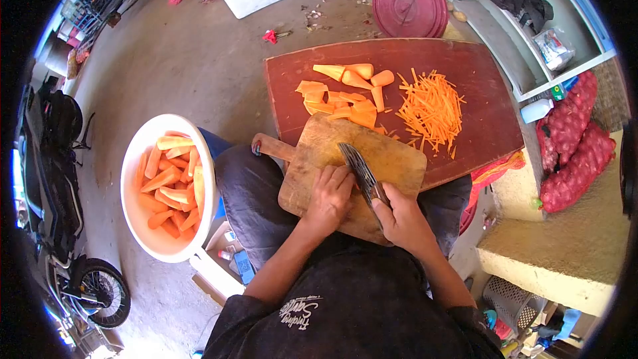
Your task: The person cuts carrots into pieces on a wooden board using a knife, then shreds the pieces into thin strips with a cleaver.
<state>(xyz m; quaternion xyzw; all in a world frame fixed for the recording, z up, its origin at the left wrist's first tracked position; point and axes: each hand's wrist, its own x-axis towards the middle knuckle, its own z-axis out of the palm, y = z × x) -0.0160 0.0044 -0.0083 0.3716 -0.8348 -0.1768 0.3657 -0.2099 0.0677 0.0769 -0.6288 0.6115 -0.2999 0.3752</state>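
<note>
A wooden cutting board (392, 156) with a handle rests across my lap, against the edge of a dark red board. My right hand (402, 218) is closed around the handle of a knife (359, 166), its broad dark blade angled across the cutting board. Just left of the blade, my left hand (329, 196) presses down with curled fingers; a little orange shows by its fingertips, the rest of the carrot piece being hidden. Beyond the cutting board lie cut carrot chunks (362, 113), peeled carrots (355, 78) and a heap of thin carrot strips (432, 110).
The dark red board (478, 93) carries the carrots. A white tub (208, 179) of peeled carrots stands at my left. Net bags of red onions (575, 166) lie on a ledge at right, near a shelf (505, 60). A motorbike (66, 226) is at far left.
</note>
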